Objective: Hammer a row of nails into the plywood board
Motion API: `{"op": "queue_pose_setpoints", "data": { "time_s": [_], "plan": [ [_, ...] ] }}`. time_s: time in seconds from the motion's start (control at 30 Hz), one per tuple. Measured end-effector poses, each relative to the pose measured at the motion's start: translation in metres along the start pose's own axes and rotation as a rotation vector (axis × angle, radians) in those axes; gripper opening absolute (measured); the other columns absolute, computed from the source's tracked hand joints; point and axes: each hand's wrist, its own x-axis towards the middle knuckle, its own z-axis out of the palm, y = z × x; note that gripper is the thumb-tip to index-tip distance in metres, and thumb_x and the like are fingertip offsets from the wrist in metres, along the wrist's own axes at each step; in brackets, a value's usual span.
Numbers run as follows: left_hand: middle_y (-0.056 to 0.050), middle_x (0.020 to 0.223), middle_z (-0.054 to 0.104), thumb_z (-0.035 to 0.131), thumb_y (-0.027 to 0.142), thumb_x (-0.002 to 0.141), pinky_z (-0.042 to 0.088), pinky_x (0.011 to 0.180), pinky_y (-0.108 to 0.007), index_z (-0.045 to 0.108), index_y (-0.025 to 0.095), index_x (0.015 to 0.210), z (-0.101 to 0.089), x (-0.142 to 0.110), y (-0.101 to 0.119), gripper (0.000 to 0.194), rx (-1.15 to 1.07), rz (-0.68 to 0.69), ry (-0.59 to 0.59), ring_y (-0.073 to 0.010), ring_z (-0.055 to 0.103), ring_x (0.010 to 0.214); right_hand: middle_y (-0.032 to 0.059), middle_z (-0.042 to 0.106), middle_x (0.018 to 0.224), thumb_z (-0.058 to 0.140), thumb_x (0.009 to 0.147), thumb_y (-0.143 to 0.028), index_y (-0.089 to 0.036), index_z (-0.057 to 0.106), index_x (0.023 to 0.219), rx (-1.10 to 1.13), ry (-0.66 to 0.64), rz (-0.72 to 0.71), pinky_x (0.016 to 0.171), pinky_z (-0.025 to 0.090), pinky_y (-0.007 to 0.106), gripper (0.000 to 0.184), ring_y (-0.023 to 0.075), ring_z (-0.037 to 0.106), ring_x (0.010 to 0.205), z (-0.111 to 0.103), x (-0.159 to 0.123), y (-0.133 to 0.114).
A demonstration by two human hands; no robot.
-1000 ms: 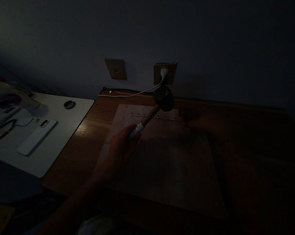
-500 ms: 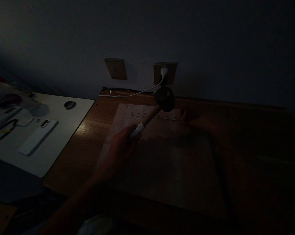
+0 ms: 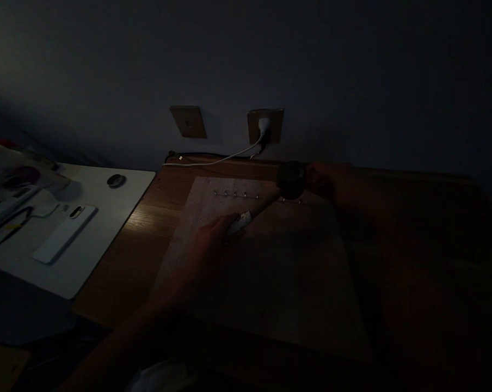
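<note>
My left hand [image 3: 213,234] is wrapped round the handle of a mallet [image 3: 265,203] with a dark, blunt head, held over the board. The mallet's head is at the far right part of the board [image 3: 250,267], right beside my right hand [image 3: 323,179]. My right hand's fingers look curled and pressed together near the board's far right corner; what they hold, if anything, is lost in the dark and partly behind the mallet's head. Several small shiny nails or pins [image 3: 235,194] stand in a row along the board's far side, and the mallet covers part of that row.
The board lies on a brown wooden table [image 3: 137,228] against the wall. A white plug [image 3: 264,125] sits in a wall socket, its white cable [image 3: 213,162] along the table's back edge. On a white tabletop [image 3: 94,239] at left lie a white phone [image 3: 64,234] and a dark round object [image 3: 116,181].
The mallet has moved right, its head now lower and beside my right hand. My right hand has shifted slightly right and away from me. The view has tilted a little.
</note>
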Motion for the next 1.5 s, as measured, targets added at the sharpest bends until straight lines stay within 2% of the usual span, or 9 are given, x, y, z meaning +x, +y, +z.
{"op": "queue_pose_setpoints", "data": {
  "time_s": [0.13, 0.3, 0.47, 0.67, 0.8, 0.93, 1.13, 1.27, 1.5],
  "plan": [
    [-0.009, 0.121, 0.08, 0.064, 0.024, 0.099, 0.062, 0.084, -0.032, 0.07, 0.02, 0.133, 0.008, 0.013, 0.013, 0.035, 0.053, 0.103, -0.041, -0.0224, 0.078, 0.098, 0.0127, 0.08, 0.111, 0.063, 0.091, -0.019, -0.024, 0.068, 0.129, -0.071, 0.013, 0.095, 0.076, 0.053, 0.036, 0.039, 0.0319, 0.076, 0.099, -0.019, -0.004, -0.002],
    [-0.009, 0.119, 0.08, 0.064, 0.017, 0.096, 0.062, 0.081, -0.033, 0.072, 0.021, 0.13, 0.013, 0.019, 0.02, 0.035, 0.101, 0.069, -0.135, -0.0232, 0.079, 0.096, 0.0156, 0.079, 0.121, 0.056, 0.097, -0.019, -0.019, 0.066, 0.136, -0.129, -0.017, 0.164, 0.089, 0.055, 0.041, 0.041, 0.0334, 0.074, 0.111, -0.038, -0.008, -0.01],
    [-0.009, 0.119, 0.08, 0.064, 0.021, 0.098, 0.061, 0.082, -0.032, 0.071, 0.02, 0.131, 0.013, 0.017, 0.022, 0.034, 0.082, 0.065, -0.095, -0.0234, 0.078, 0.098, 0.0189, 0.079, 0.123, 0.057, 0.098, -0.02, -0.017, 0.063, 0.141, -0.103, -0.014, 0.13, 0.091, 0.054, 0.043, 0.043, 0.0357, 0.074, 0.114, -0.042, -0.011, -0.01],
    [-0.01, 0.118, 0.08, 0.065, 0.021, 0.099, 0.063, 0.079, -0.032, 0.072, 0.021, 0.13, 0.007, 0.021, 0.028, 0.032, 0.136, 0.09, -0.122, -0.0232, 0.079, 0.095, 0.0167, 0.08, 0.118, 0.06, 0.096, -0.024, -0.02, 0.067, 0.136, -0.047, -0.028, 0.148, 0.091, 0.057, 0.047, 0.04, 0.0384, 0.075, 0.111, -0.044, -0.007, -0.008],
    [-0.009, 0.116, 0.08, 0.066, 0.021, 0.099, 0.063, 0.078, -0.031, 0.071, 0.021, 0.131, 0.005, 0.007, 0.026, 0.032, 0.105, 0.092, -0.055, -0.0223, 0.079, 0.093, 0.0132, 0.081, 0.116, 0.065, 0.097, -0.031, -0.024, 0.068, 0.135, -0.017, -0.012, 0.165, 0.092, 0.057, 0.046, 0.038, 0.0359, 0.076, 0.11, -0.045, -0.007, -0.003],
    [-0.009, 0.127, 0.078, 0.062, 0.015, 0.099, 0.064, 0.082, -0.031, 0.067, 0.023, 0.139, 0.004, -0.017, 0.015, 0.04, 0.13, 0.101, -0.088, -0.0226, 0.079, 0.102, 0.0132, 0.081, 0.115, 0.065, 0.098, -0.035, -0.021, 0.066, 0.138, -0.071, -0.017, 0.163, 0.092, 0.056, 0.044, 0.042, 0.0343, 0.076, 0.108, -0.044, -0.006, -0.001],
    [-0.01, 0.126, 0.078, 0.049, 0.003, 0.098, 0.064, 0.077, -0.027, 0.058, 0.021, 0.146, 0.016, -0.05, 0.005, 0.052, 0.24, 0.28, -0.009, -0.0197, 0.08, 0.099, 0.0133, 0.081, 0.119, 0.063, 0.1, -0.034, -0.021, 0.064, 0.14, -0.099, -0.034, 0.186, 0.092, 0.056, 0.046, 0.043, 0.0352, 0.076, 0.11, -0.046, -0.008, -0.013],
    [-0.011, 0.115, 0.078, 0.053, 0.008, 0.101, 0.063, 0.071, -0.03, 0.057, 0.017, 0.143, 0.019, -0.059, 0.015, 0.044, 0.312, 0.367, 0.042, -0.0223, 0.077, 0.093, 0.019, 0.08, 0.124, 0.061, 0.102, -0.03, -0.015, 0.059, 0.147, -0.111, -0.057, 0.247, 0.094, 0.055, 0.044, 0.047, 0.0355, 0.075, 0.114, -0.052, -0.013, -0.025],
    [-0.013, 0.117, 0.076, 0.051, 0.013, 0.105, 0.063, 0.075, -0.032, 0.054, 0.016, 0.145, 0.014, -0.067, 0.019, 0.041, 0.266, 0.392, 0.006, -0.0228, 0.074, 0.099, 0.0163, 0.081, 0.12, 0.062, 0.1, -0.033, -0.021, 0.062, 0.142, -0.133, -0.021, 0.204, 0.089, 0.057, 0.042, 0.043, 0.0332, 0.077, 0.107, -0.04, -0.008, -0.02]
  ]
}}
